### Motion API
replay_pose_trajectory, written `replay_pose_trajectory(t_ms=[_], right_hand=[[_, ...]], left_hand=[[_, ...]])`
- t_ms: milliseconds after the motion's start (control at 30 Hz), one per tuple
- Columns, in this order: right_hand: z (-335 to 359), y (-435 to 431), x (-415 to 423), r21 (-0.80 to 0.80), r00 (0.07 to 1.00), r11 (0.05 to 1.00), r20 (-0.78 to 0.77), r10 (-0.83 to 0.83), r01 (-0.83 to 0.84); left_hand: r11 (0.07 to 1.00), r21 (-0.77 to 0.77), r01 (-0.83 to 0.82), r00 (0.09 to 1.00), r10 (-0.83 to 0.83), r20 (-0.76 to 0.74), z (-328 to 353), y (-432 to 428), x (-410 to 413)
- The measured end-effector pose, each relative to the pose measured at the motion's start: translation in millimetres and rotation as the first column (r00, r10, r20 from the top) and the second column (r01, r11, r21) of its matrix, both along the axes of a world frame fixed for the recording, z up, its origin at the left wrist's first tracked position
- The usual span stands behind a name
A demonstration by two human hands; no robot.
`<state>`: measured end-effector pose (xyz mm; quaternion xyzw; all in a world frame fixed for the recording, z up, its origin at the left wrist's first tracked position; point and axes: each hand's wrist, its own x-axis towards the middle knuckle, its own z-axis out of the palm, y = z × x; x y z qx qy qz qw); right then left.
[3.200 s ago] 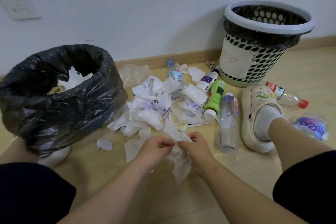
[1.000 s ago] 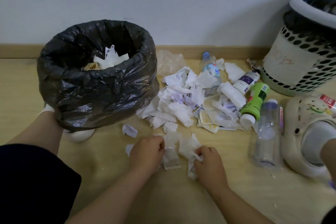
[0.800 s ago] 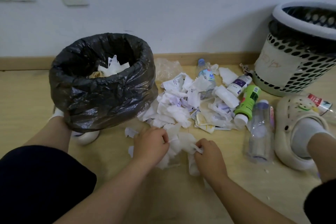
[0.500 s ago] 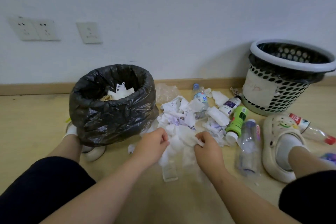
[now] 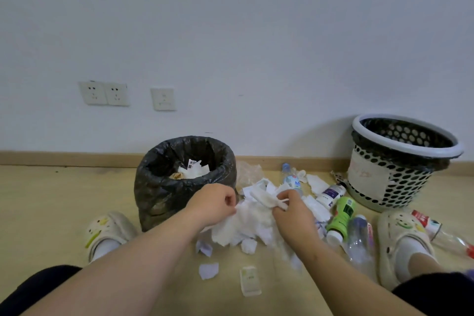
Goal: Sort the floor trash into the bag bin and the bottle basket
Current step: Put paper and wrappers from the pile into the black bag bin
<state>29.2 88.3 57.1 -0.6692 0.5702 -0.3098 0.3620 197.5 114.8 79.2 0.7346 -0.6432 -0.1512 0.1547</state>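
Our left hand point(image 5: 214, 204) and right hand point(image 5: 289, 210) both clutch a wad of tissue point(image 5: 243, 223) beside the bag bin point(image 5: 159, 187), which already holds paper. Scraps remain; the bottles point(image 5: 342, 215) lie unsorted; the basket point(image 5: 400, 161) looks empty.

The left hand point(image 5: 213, 204) and right hand point(image 5: 293, 215) grip a bunch of white tissue point(image 5: 243, 224) at frame centre, just right of the black bag bin point(image 5: 159, 187). A green bottle point(image 5: 342, 215) lies near the perforated basket point(image 5: 400, 182) at the right.
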Motion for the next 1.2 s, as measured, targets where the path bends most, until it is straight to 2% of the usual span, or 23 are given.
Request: replay_pose_trajectory(t_ms=[100, 300, 367, 567, 667, 800, 900, 1033, 1100, 1200], right_hand=[[3.0, -1.2, 9.2, -0.010, 1.000, 1.000, -0.009, 0.008, -0.009], [18.8, -18.0, 34.7, -0.057, 0.998, 0.996, 0.001, 0.061, -0.061], [23.1, -27.2, 45.2, -0.057, 0.997, 0.996, 0.000, 0.071, -0.071], [27.0, -57.8, 86.7, -0.082, 0.997, 0.994, 0.008, 0.075, -0.074], [32.0, -73.9, 111.2, -0.111, 0.996, 0.991, 0.035, 0.077, -0.072], [34.2, -98.0, 152.3, -0.166, 0.991, 0.981, 0.066, 0.114, -0.102], [26.1, -113.4, 181.0, -0.158, 0.987, 0.976, 0.020, 0.157, -0.152], [13.1, -132.4, 209.6, -0.076, 0.942, 0.946, -0.145, 0.303, -0.316], [3.5, -143.6, 223.2, 0.007, 0.866, 0.908, -0.298, 0.402, -0.419], [-14.7, -156.3, 242.2, 0.129, 0.689, 0.859, -0.544, 0.479, -0.495]], left_hand=[[0.995, -0.060, -0.079, 0.994, 0.074, -0.086, 8.3, -7.8, 7.3], [0.987, -0.115, -0.116, 0.990, 0.105, -0.093, 19.3, -23.6, 28.7], [0.976, -0.137, -0.170, 0.974, 0.145, -0.176, 21.3, -29.4, 37.7], [0.910, -0.164, -0.382, 0.848, 0.274, -0.453, 13.7, -47.3, 72.9], [0.828, -0.192, -0.528, 0.748, 0.345, -0.567, 16.9, -58.4, 99.1], [0.734, -0.232, -0.639, 0.682, 0.401, -0.611, 14.2, -73.0, 135.4], [0.729, -0.233, -0.643, 0.705, 0.447, -0.550, -4.6, -77.0, 153.0], [0.795, -0.195, -0.575, 0.797, 0.491, -0.350, -31.7, -83.7, 161.7], [0.831, -0.163, -0.532, 0.838, 0.490, -0.240, -41.1, -90.5, 165.8], [0.919, -0.038, -0.392, 0.914, 0.394, 0.101, -46.8, -100.3, 171.4]])
